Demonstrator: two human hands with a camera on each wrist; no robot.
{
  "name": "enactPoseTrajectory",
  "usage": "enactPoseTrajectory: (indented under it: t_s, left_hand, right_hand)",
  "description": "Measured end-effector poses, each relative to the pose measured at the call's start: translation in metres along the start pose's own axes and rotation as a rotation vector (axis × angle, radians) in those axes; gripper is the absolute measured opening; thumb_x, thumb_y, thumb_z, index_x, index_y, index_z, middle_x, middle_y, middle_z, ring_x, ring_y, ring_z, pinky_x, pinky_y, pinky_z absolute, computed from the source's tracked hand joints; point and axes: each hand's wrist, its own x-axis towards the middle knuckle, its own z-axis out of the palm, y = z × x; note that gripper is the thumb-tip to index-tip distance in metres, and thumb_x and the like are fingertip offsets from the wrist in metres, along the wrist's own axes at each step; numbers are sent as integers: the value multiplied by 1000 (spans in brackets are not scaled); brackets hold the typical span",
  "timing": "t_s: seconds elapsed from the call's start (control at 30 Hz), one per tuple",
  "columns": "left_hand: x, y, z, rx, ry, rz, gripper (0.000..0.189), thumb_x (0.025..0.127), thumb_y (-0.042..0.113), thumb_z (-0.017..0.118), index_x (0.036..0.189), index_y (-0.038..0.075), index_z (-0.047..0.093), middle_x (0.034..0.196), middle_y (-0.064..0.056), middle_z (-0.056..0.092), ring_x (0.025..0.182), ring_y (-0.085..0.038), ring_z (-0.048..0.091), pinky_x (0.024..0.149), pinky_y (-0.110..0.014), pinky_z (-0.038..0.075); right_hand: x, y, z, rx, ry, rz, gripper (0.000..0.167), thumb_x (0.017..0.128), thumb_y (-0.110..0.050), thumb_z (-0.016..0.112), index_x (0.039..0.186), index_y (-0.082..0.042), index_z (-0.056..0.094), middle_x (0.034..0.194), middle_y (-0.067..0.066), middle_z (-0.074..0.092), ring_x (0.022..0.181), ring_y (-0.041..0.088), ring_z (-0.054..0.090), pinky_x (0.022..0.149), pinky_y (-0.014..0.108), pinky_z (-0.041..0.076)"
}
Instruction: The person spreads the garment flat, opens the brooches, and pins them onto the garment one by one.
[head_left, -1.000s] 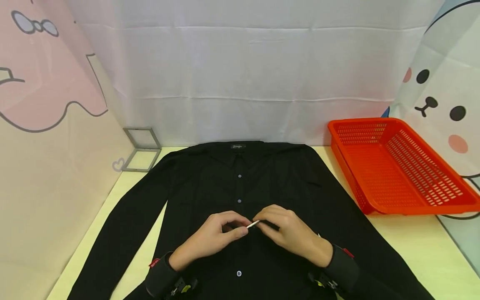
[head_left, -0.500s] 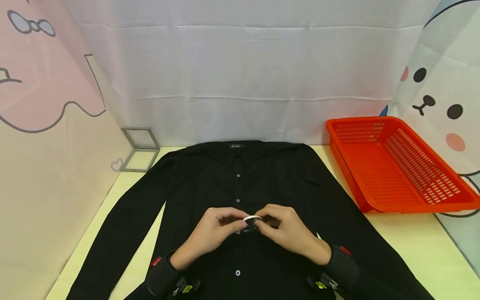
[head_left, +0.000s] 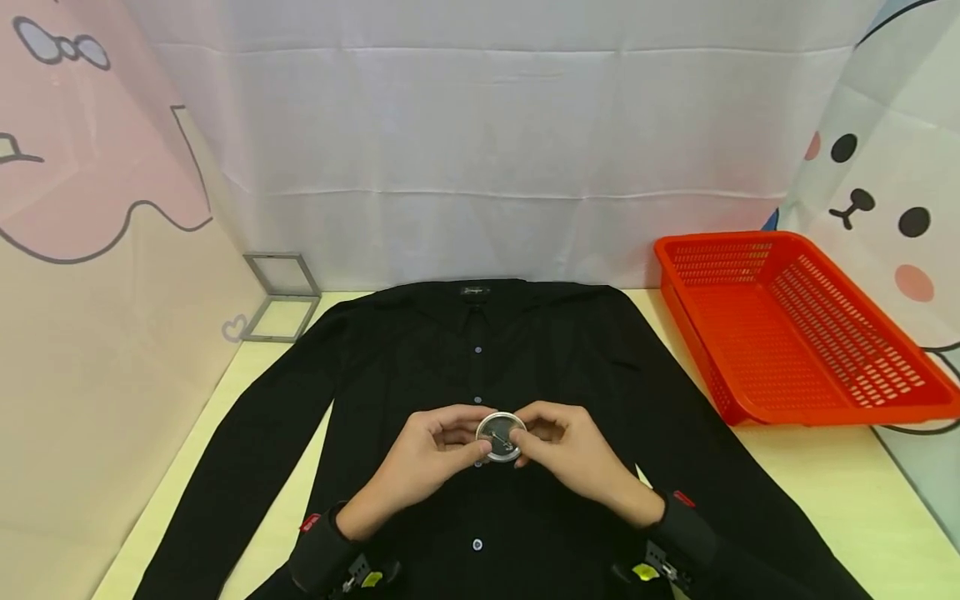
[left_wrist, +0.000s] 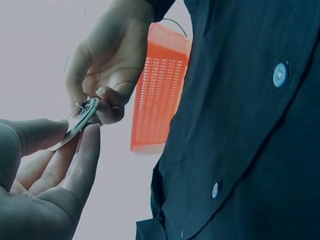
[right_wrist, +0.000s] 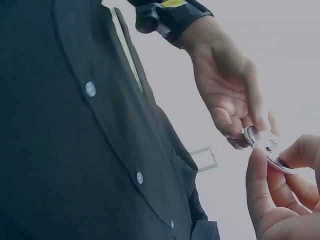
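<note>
A round pin badge [head_left: 495, 427] is held over the middle of a black button-up shirt [head_left: 405, 358]. Its silver rim and dark back, with a thin pin across it, face up in the head view. My left hand [head_left: 431, 457] pinches its left edge between thumb and fingers. On the opposite edge, the thumb and fingers of my right hand [head_left: 566, 446] grip it too, the thumb lying over the back. The left wrist view shows the badge [left_wrist: 82, 120] nearly edge-on; in the right wrist view its pale face [right_wrist: 267, 144] carries a small dark drawing.
A red perforated basket [head_left: 697, 350] stands at the right on the pale yellow table [head_left: 840, 492]. At the back left a grey hinged frame [head_left: 283, 318] stands partly unfolded. A white curtain [head_left: 480, 125] hangs behind, with cartoon-printed panels at both sides.
The badge has turned from edge-on to showing its back toward the head camera. Both hands stay near the same spot, and their fingers have shifted around the rim.
</note>
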Motion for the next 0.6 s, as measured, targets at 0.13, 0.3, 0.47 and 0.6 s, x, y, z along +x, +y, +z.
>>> enactPoseTrajectory:
  t_s: [0.13, 0.3, 0.47, 0.6]
  left_hand:
    - [-1, 2, 0, -30, -4, -4, 34, 97, 4, 71, 131, 4, 68, 114, -19, 75, 90, -17, 77, 77, -34, 63]
    - [-1, 4, 0, -25, -10, -20, 45, 97, 1, 69, 141, 7, 61, 115, -18, 73, 92, -17, 76, 79, -33, 63]
    - [-1, 5, 1, 32, -26, -39, 45, 97, 5, 70, 141, 9, 61, 118, -15, 72, 94, -17, 75, 78, -31, 63]
    - [-1, 5, 1, 72, 3, -63, 33, 96, 10, 74, 128, 11, 68, 112, -11, 74, 90, -15, 74, 76, -31, 63]
  right_hand:
    - [1, -2, 0, 63, -5, 42, 12, 100, -5, 66, 109, 2, 72, 98, 19, 72, 71, 16, 74, 69, 36, 63]
    - [2, -2, 1, 75, -14, 67, 14, 101, -6, 65, 110, 2, 72, 100, 19, 72, 72, 15, 73, 70, 38, 63]
    - [4, -2, 1, -17, -11, 59, 13, 102, -10, 65, 109, -4, 74, 98, 12, 74, 70, 19, 71, 67, 38, 62]
    - [5, -3, 2, -42, -20, 39, 12, 101, -9, 66, 108, -6, 75, 96, 10, 74, 70, 19, 70, 64, 33, 60]
